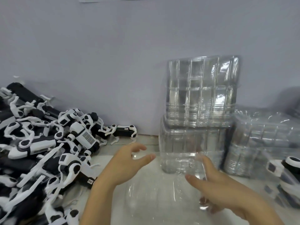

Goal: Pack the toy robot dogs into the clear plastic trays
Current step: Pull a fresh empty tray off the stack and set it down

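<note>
A big heap of black-and-white toy robot dogs point(48, 143) covers the left of the table. A single clear plastic tray point(155, 202) lies low in front of me, blurred and hard to outline. My right hand point(217, 190) holds its right edge, with the thumb on top and fingertips showing through the plastic underneath. My left hand point(128, 161) hovers over the tray's far left part with its fingers spread and relaxed, holding nothing. Whether it touches the tray I cannot tell.
Stacks of empty clear trays point(199, 124) stand against the grey wall at the back right, with another wrapped stack point(263, 143) beside them. At the right edge sit trays with dogs in them point(287, 174). One dog point(123, 131) stands apart by the wall.
</note>
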{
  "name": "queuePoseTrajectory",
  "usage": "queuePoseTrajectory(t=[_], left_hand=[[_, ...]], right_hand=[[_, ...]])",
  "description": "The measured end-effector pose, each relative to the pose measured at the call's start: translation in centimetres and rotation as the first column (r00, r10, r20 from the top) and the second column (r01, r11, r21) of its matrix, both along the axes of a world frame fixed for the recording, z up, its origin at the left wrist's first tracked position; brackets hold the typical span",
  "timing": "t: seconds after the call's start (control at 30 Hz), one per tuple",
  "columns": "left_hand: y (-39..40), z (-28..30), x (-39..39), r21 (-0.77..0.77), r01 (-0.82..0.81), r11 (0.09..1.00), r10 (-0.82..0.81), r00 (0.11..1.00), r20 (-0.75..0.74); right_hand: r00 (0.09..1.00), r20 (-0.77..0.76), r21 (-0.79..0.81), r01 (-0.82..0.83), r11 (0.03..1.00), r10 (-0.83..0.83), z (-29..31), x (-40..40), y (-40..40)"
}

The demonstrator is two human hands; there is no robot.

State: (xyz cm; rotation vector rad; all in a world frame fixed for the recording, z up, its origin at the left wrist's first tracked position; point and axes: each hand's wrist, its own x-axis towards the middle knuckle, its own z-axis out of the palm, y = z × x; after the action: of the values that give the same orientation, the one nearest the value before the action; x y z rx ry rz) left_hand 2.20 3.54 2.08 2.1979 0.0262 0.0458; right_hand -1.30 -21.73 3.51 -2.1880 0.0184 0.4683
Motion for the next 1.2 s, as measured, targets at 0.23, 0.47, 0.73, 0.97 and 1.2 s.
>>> queuePoseTrajectory(t=[0.23, 0.47, 0.73, 0.97, 1.2], left_hand=[[-0.8, -0.8, 0.8, -0.012, -0.095, 0.995, 0.095, 0.994, 0.061], [-1.1, -0.6, 0.4, -0.175, 0.014, 0.984, -0.015, 1.000, -0.004], [-1.4, -1.1, 1.0, -0.180, -0.114, 0.977, 0.127, 0.990, 0.061], [-1.7, -0.9, 4.1, -0.144, -0.261, 0.955, 0.277, 0.955, 0.109], [-2.2, -1.4, 11.1, 0.345, -0.380, 0.858, 0.361, 0.925, 0.120]], right_hand=[[0.992, -0.121, -0.051, 0.035, 0.998, -0.041, 0.2, -0.1, -0.3], [0.995, -0.093, -0.042, -0.041, 0.998, 0.037, 0.0, 0.1, -0.7], [0.991, -0.117, -0.108, -0.072, 0.992, 0.060, -0.8, 0.5, -0.4], [0.995, -0.091, -0.218, 0.027, 0.976, -0.048, -1.2, 1.0, -0.1], [0.996, -0.030, -0.260, 0.072, 0.963, -0.083, -2.0, 1.4, 0.1]])
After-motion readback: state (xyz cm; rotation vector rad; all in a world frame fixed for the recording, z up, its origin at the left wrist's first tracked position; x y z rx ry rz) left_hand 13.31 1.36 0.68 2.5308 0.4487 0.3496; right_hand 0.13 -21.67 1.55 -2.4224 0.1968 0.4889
